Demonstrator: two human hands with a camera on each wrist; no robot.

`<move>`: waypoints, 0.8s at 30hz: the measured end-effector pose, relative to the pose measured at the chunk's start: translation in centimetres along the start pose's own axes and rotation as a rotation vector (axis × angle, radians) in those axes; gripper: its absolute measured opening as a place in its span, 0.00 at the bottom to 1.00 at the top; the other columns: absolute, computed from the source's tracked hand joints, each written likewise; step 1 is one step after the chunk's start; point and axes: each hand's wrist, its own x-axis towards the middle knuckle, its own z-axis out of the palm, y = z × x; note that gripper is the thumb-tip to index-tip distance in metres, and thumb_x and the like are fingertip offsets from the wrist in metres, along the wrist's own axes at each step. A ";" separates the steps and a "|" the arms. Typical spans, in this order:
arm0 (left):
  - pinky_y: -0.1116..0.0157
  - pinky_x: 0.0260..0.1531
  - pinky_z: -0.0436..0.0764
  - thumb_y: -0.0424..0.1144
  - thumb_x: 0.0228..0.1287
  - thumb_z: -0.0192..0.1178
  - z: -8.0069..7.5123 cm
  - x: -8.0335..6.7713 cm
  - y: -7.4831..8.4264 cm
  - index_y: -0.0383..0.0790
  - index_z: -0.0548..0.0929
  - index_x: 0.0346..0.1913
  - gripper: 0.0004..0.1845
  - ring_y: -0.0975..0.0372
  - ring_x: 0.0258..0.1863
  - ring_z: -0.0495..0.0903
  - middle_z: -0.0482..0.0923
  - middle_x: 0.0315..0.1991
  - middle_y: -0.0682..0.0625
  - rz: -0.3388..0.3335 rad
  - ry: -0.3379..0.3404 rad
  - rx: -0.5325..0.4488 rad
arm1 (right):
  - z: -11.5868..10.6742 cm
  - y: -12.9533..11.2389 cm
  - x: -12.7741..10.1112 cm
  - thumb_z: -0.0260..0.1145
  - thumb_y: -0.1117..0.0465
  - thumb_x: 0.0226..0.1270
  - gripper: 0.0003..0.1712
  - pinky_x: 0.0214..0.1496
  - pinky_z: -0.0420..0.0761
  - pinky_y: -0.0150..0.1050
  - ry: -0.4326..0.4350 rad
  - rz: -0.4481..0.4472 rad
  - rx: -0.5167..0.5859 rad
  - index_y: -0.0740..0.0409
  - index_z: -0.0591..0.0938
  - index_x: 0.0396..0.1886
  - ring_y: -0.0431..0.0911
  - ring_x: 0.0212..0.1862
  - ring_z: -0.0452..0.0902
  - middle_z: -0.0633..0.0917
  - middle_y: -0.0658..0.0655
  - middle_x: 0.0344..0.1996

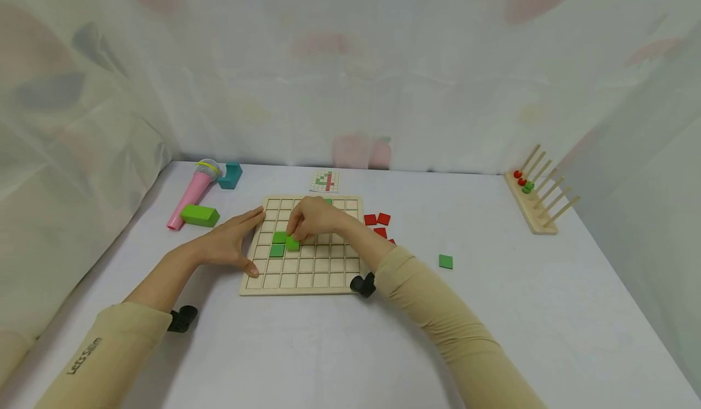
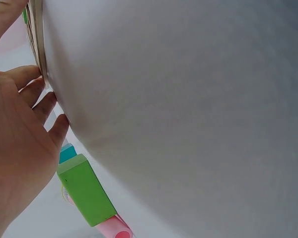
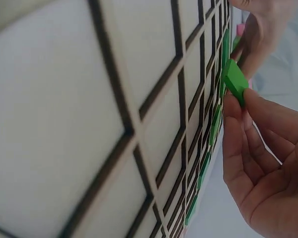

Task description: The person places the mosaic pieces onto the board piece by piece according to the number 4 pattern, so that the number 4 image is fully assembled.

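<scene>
A wooden grid board [image 1: 328,280] lies on the white table. Between the thumb and fingertips of my right hand [image 1: 316,215] is a small green square tile [image 1: 292,244], held tilted close over the grid. The right wrist view shows this tile [image 3: 235,81] pinched at one corner. Just left of it, two green tiles [image 1: 277,251] lie in the grid, and another green tile [image 1: 328,201] shows near the far edge, partly hidden by my hand. My left hand [image 1: 226,243] rests at the board's left edge, fingers and thumb spread along it.
Several red tiles [image 1: 370,220] lie right of the board, with a lone green tile [image 1: 446,262] farther right. A pattern card [image 1: 325,181] sits behind. At left are a pink toy microphone [image 1: 193,193], a green block [image 1: 199,215] and a teal block [image 1: 230,178]. A peg stand [image 1: 539,221] stands far right.
</scene>
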 end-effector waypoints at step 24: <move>0.35 0.72 0.53 0.65 0.31 0.78 0.2 0.1 -0.4 0.33 0.49 0.78 0.74 0.36 0.78 0.46 0.42 0.81 0.37 0.005 0.007 0.004 | 1.6 -0.3 0.2 0.70 0.68 0.60 0.03 0.31 0.82 0.28 -0.010 0.044 -0.108 0.58 0.89 0.33 0.41 0.29 0.86 0.89 0.52 0.27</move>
